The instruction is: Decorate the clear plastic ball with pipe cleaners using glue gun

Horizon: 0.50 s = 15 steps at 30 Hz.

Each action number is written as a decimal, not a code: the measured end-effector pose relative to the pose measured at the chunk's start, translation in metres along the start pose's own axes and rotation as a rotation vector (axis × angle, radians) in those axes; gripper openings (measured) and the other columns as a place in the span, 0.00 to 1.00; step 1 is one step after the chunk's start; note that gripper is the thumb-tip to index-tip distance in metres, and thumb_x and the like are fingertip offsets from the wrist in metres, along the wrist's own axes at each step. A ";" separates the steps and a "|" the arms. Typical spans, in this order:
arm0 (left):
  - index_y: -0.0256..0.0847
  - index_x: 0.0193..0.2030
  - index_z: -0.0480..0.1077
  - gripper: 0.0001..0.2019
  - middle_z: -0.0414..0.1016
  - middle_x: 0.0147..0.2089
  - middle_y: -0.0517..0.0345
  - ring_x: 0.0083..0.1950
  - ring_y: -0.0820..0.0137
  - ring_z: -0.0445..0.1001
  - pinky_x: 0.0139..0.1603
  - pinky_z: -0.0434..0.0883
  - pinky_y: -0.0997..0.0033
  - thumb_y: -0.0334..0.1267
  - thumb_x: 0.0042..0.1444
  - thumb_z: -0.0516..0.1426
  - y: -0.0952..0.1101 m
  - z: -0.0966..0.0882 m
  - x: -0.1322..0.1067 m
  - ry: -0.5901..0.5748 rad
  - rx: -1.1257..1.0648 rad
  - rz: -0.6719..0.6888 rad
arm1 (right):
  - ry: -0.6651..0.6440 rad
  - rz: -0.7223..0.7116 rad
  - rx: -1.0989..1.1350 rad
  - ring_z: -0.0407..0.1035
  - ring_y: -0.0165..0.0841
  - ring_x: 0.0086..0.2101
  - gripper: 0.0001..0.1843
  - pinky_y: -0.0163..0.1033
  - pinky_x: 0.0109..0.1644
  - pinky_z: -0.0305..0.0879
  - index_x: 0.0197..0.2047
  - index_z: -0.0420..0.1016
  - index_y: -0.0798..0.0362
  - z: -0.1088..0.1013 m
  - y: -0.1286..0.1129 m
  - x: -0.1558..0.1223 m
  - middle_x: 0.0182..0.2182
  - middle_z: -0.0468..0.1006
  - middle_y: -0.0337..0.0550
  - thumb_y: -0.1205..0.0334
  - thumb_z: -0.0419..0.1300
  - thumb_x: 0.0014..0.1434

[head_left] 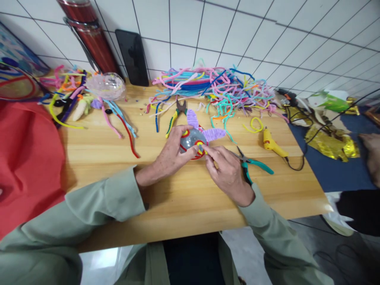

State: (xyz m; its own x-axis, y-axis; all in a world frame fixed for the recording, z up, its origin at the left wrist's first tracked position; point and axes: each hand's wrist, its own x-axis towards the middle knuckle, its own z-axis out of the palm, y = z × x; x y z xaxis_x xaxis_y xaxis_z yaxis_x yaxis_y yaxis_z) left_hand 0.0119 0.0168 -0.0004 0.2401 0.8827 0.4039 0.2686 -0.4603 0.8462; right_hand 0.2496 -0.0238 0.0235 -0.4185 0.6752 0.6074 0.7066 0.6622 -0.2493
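My left hand (170,154) is wrapped round a clear plastic ball (191,138) trimmed with red and yellow pipe cleaner rings and two purple fuzzy ears (212,133). My right hand (227,172) pinches at the front of the ball, fingertips pressed on a small yellow and red ring. The ball rests on the wooden table (184,198). Both hands are closed.
A heap of coloured pipe cleaners (213,89) lies behind. Yellow-handled pliers (175,116), teal-handled pliers (255,164) and a yellow glue gun (273,144) with its cord lie nearby. A clear dome (105,85), a phone (132,57), red cloth (26,158) and another person's hand (371,158) surround.
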 end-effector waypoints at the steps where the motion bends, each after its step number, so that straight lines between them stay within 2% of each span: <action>1: 0.49 0.72 0.66 0.27 0.77 0.68 0.44 0.67 0.53 0.79 0.70 0.80 0.49 0.53 0.74 0.66 0.001 0.000 0.000 -0.001 0.006 0.002 | -0.001 0.000 -0.002 0.83 0.39 0.42 0.28 0.46 0.49 0.81 0.74 0.82 0.43 0.000 0.000 0.000 0.44 0.88 0.45 0.72 0.61 0.78; 6: 0.48 0.71 0.66 0.25 0.78 0.68 0.45 0.66 0.54 0.79 0.71 0.78 0.49 0.53 0.74 0.64 0.005 -0.001 0.002 0.002 0.003 -0.021 | -0.018 -0.008 -0.010 0.84 0.39 0.43 0.27 0.46 0.50 0.82 0.73 0.82 0.44 -0.002 -0.001 0.000 0.45 0.89 0.46 0.73 0.61 0.77; 9: 0.48 0.68 0.67 0.22 0.79 0.65 0.47 0.62 0.56 0.79 0.68 0.78 0.50 0.52 0.76 0.63 0.010 -0.002 0.003 0.007 -0.002 -0.052 | -0.006 -0.036 -0.012 0.84 0.39 0.42 0.24 0.46 0.49 0.81 0.70 0.83 0.48 -0.004 -0.003 0.002 0.45 0.89 0.47 0.73 0.61 0.78; 12: 0.48 0.66 0.66 0.20 0.79 0.62 0.49 0.58 0.59 0.79 0.64 0.79 0.53 0.50 0.75 0.63 0.014 -0.003 0.005 0.009 0.002 -0.073 | -0.003 -0.039 -0.013 0.83 0.39 0.42 0.24 0.46 0.48 0.81 0.70 0.83 0.47 -0.004 -0.005 0.004 0.44 0.89 0.46 0.73 0.61 0.78; 15: 0.46 0.65 0.66 0.19 0.77 0.63 0.50 0.59 0.59 0.78 0.64 0.79 0.55 0.46 0.73 0.63 0.015 -0.001 0.005 0.032 0.001 -0.074 | -0.002 -0.014 0.002 0.83 0.40 0.41 0.22 0.46 0.47 0.81 0.69 0.82 0.48 -0.001 -0.006 0.004 0.43 0.88 0.46 0.72 0.60 0.78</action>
State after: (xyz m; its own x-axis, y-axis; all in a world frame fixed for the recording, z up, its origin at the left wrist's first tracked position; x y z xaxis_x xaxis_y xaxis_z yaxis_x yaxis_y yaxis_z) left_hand 0.0165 0.0145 0.0151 0.1896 0.9169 0.3511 0.2857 -0.3937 0.8737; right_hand 0.2444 -0.0254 0.0280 -0.4293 0.6667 0.6093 0.6998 0.6720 -0.2422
